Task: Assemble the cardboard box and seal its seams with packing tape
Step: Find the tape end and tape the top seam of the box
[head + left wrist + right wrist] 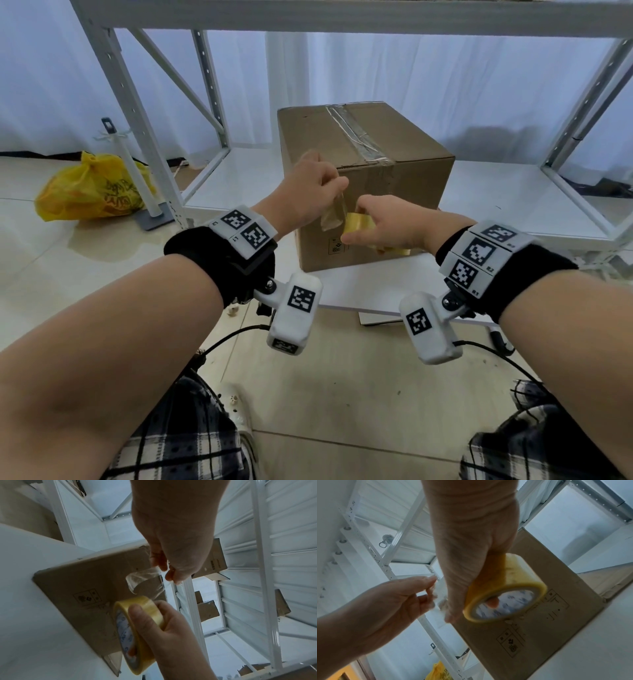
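Note:
A closed brown cardboard box (383,192) stands on a low white shelf board (496,192), with a strip of clear tape (356,135) along its top seam. In front of its near face my right hand (380,228) grips a yellowish roll of packing tape (359,222), one finger through its core (493,601). My left hand (315,192) pinches the free end of the tape (145,578), a short clear length pulled off the tape roll (137,626). The same box (89,601) fills the left wrist view.
White metal shelving frame (137,113) surrounds the box, with a beam overhead. A yellow plastic bag (92,188) and a white stand (137,178) sit on the tiled floor at left. Cables hang from the wrist cameras near my knees.

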